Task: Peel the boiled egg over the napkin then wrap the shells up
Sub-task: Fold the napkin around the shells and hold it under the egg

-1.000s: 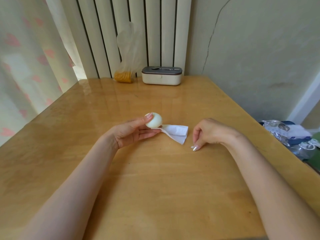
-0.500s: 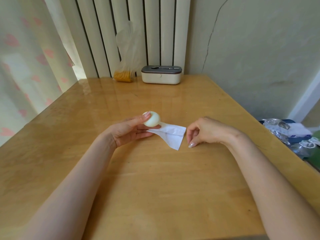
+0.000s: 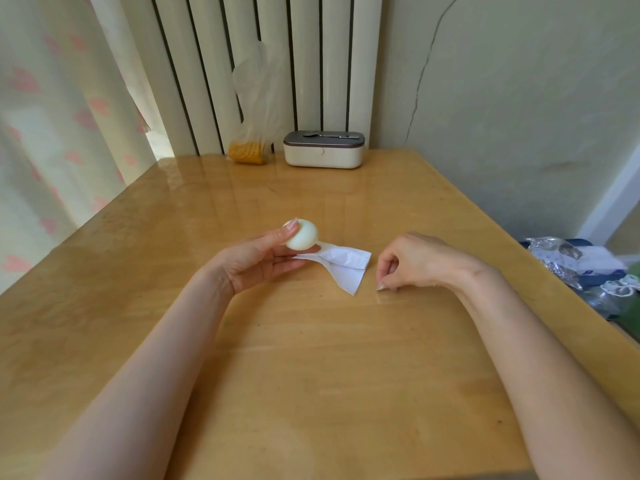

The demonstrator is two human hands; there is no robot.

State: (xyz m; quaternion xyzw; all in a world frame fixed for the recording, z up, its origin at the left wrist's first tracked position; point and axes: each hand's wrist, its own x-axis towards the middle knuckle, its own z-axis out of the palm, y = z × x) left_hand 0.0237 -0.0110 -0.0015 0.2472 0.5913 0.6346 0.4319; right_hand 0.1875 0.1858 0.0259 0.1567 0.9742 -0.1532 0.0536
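The left hand holds the smooth white egg between its thumb and fingers, just above the wooden table. The folded white napkin lies on the table right beside the egg, and one end is tucked under the left hand's fingers. The right hand is on the other side of the napkin, near it but not touching. It is curled shut with its fingertips pinched together on the table, holding nothing I can see.
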